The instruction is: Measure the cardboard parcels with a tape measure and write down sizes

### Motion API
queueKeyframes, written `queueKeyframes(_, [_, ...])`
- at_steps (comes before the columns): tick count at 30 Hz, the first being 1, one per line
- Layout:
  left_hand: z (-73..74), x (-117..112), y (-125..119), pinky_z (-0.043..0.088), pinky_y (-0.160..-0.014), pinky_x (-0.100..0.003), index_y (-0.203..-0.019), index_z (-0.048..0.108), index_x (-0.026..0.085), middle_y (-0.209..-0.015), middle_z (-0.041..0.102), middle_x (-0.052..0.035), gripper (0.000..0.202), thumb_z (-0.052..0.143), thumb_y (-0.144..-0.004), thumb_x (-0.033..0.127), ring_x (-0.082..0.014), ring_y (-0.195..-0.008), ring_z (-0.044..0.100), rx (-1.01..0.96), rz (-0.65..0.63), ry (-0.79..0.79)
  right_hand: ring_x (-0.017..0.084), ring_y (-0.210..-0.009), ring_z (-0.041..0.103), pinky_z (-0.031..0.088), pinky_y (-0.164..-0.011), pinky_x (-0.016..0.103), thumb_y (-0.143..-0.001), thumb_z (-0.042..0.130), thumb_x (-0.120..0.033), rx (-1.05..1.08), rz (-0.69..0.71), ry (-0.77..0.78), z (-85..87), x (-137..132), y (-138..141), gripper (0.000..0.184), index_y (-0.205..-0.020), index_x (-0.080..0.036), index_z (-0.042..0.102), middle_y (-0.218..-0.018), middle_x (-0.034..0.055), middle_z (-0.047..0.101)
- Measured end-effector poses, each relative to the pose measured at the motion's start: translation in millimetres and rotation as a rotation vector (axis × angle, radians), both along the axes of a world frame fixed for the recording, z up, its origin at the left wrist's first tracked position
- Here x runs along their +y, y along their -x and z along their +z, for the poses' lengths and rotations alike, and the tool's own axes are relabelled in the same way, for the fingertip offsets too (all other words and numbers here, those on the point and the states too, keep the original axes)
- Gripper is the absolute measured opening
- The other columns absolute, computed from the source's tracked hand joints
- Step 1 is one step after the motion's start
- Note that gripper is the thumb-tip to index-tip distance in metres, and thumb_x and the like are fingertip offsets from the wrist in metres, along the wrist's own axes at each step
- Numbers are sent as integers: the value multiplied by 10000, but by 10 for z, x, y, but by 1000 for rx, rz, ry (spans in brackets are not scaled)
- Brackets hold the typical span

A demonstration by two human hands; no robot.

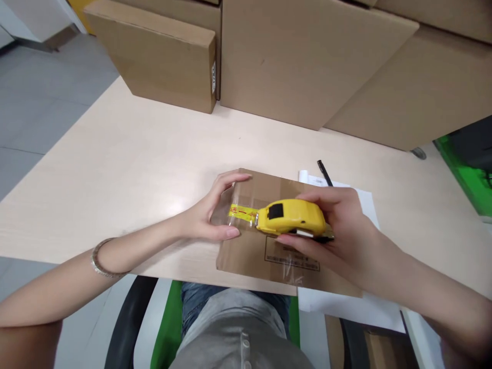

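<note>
A flat brown cardboard box (246, 251) lies on the table in front of me, with clear packing tape and a printed dark frame on its top. My right hand (338, 225) grips a yellow tape measure (303, 212) with a black button, held over the box's top. From its left end a short yellow blade (243, 211) with red marks runs to the box's left end. My left hand (217, 210) is wrapped round that end, fingers on the far corner and thumb near the blade. Whether the thumb touches the blade, I cannot tell.
White paper sheets (369, 207) lie partly under the box, with a black pen (325, 172) behind it. Along the table's back stand a smaller box (169, 66) and large cartons (300, 61). A chair armrest (128, 323) sits below the table's front edge.
</note>
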State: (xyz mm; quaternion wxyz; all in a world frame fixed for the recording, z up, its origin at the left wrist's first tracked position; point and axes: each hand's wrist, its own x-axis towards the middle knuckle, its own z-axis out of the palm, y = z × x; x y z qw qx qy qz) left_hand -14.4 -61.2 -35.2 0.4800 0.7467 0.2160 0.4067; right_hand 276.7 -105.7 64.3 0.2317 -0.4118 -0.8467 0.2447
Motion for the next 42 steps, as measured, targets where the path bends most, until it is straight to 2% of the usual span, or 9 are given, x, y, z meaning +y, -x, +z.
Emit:
queueKeyframes(5, [81, -36, -11, 315, -1302, -630, -1590, 348, 375, -1663, 356, -91, 922, 823, -805, 469, -409, -1580, 314, 10, -17, -17, 215, -849, 745, 623, -692, 365, -967, 693, -373, 58, 133, -78, 116, 327, 472, 573, -1431, -438, 362, -1229, 14, 696])
queueKeyframes(8, [91, -52, -14, 335, -1301, -627, -1586, 364, 384, -1675, 360, -79, 869, 800, -839, 475, -399, -1584, 322, 15, 2, 3, 219, -944, 738, 616, -752, 356, -995, 619, -300, -20, 261, -17, 163, 429, 618, 467, -1427, -396, 471, -1260, 34, 689])
queueKeyframes(10, [74, -52, -9, 294, -1316, -635, -1619, 316, 414, -1686, 340, -70, 888, 781, -865, 464, -388, -1601, 290, 14, -11, -31, 201, -915, 723, 591, -693, 325, -994, 592, -268, -80, 325, -17, 170, 443, 608, 391, -1368, -379, 564, -1240, 40, 689])
queueKeyframes(15, [46, -62, 14, 169, -1321, -688, -1655, 158, 514, -1786, 85, 8, 911, 712, -937, 434, -381, -1663, 43, 52, -28, -127, 184, -806, 703, 560, -631, 291, -994, 627, -268, -87, 270, -30, 189, 361, 309, 407, -1375, -404, 584, -1045, 38, 692])
queueKeyframes(18, [67, -87, 24, 179, -1310, -696, -1628, 252, 535, -1798, -43, 61, 757, 641, -985, 443, -393, -1664, 8, 83, -38, -144, 210, -844, 723, 588, -682, 321, -953, 679, -203, -57, 211, -32, 207, 283, 21, 512, -1404, -420, 574, -1065, 42, 713])
queueKeyframes(22, [83, -103, 30, 231, -1317, -651, -1523, 526, 465, -1800, 15, 72, 533, 603, -996, 468, -395, -1660, 59, 112, -18, -115, 270, -955, 733, 619, -730, 396, -915, 717, -217, -58, 117, 1, 191, 147, -476, 572, -1405, -476, 577, -1149, 37, 740])
queueKeyframes(29, [59, -77, 18, 261, -1312, -637, -1435, 633, 446, -1789, 127, 78, 471, 595, -973, 527, -403, -1639, 155, 91, 49, -132, 292, -962, 727, 627, -672, 406, -919, 708, -244, 41, -168, 20, 97, -140, -1215, 473, -1320, -480, 626, -1108, 62, 709])
queueKeyframes(38, [73, -75, 46, 214, -1332, -633, -1343, 704, 420, -1780, 180, 86, 435, 622, -941, 563, -412, -1638, 156, 112, 87, -104, 259, -947, 716, 616, -660, 379, -904, 723, -173, 132, -166, 47, -85, -159, -1315, 576, -1356, -507, 597, -1139, 26, 702])
queueKeyframes(42, [72, -88, 50, 191, -1338, -626, -1403, 665, 410, -1790, 137, 80, 455, 579, -975, 536, -404, -1642, 148, 123, 78, -135, 265, -944, 713, 608, -676, 395, -887, 741, -154, 142, -178, 39, -105, -218, -1306, 605, -1355, -508, 596, -1125, 23, 711])
